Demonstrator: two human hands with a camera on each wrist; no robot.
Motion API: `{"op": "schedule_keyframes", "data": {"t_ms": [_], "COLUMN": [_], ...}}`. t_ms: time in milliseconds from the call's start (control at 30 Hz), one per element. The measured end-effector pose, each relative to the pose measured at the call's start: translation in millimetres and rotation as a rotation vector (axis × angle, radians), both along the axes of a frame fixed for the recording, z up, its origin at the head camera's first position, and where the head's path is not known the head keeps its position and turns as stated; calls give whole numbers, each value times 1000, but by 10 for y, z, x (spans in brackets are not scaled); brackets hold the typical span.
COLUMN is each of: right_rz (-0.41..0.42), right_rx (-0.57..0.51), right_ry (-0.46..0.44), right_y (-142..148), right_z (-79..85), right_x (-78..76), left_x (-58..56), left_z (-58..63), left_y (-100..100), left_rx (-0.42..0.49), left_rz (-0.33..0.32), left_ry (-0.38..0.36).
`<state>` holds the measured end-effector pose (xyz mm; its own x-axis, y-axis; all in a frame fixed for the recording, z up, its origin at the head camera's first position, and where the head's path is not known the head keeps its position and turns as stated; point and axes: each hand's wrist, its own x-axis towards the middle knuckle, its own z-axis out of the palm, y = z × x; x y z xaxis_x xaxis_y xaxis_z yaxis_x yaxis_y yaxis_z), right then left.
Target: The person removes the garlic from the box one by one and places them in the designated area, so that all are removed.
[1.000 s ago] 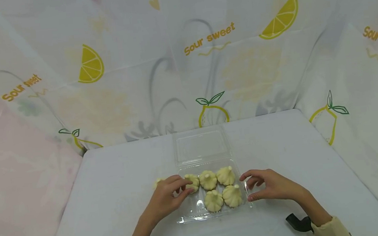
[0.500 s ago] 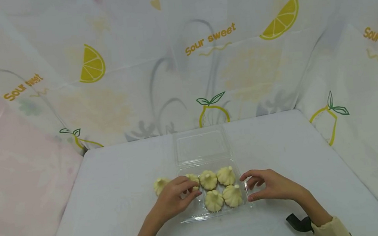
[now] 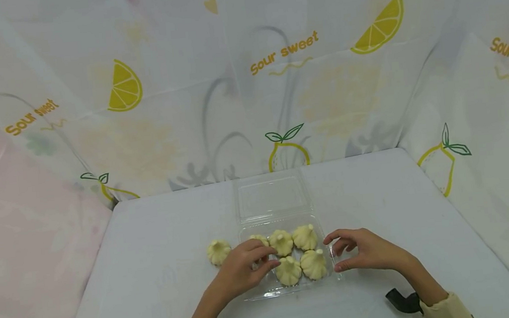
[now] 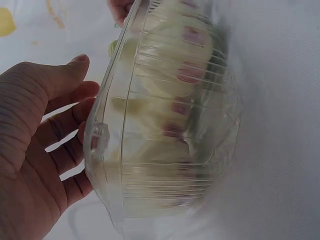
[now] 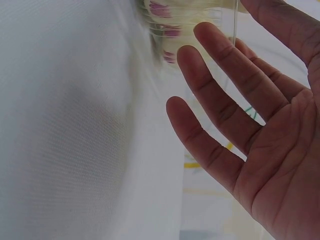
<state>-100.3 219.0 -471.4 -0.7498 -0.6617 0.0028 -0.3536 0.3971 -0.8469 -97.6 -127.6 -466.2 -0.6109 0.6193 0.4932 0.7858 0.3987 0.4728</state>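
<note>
A clear plastic clamshell box (image 3: 266, 294) lies opened on the table, holding several pale garlic bulbs (image 3: 313, 264) with purple marks at their undersides. Over the box's left half hovers my left hand (image 3: 247, 265), thumb and fingers apart with nothing visible between them; it partly hides one bulb (image 3: 258, 239) at the back left of the box. In the left wrist view that hand (image 4: 55, 130) appears beyond the ribbed box wall (image 4: 150, 165). My right hand (image 3: 360, 251) stays at the right side of the box, fingers spread and loosely bent; whether the tips touch it, I cannot tell.
Another garlic bulb (image 3: 218, 252) sits on the white tabletop (image 3: 164, 268) left of the box. The box's lid (image 3: 271, 198) lies folded back toward the far edge. A lemon-printed curtain (image 3: 238, 79) encloses the table at the back and sides.
My left hand has moved rightward across the box, uncovering the bulb on the table at left and covering more of the back-left bulb in the box. The right hand has hardly moved.
</note>
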Motion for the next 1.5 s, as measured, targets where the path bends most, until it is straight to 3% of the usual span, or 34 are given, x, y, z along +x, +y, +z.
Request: {"op": "schedule_keyframes", "data": {"t_ms": [567, 1500], "right_rz": [-7, -1], "right_rx": [-3, -21], "right_ry": [-16, -19], "right_y": [-3, -24], "right_z": [3, 25], "right_x": [5, 10], "left_x": [57, 85], "left_z": [-8, -40], "left_y": [114, 220], "left_rx": [-84, -122], "left_rz": [46, -13], "left_ry": [25, 15]}}
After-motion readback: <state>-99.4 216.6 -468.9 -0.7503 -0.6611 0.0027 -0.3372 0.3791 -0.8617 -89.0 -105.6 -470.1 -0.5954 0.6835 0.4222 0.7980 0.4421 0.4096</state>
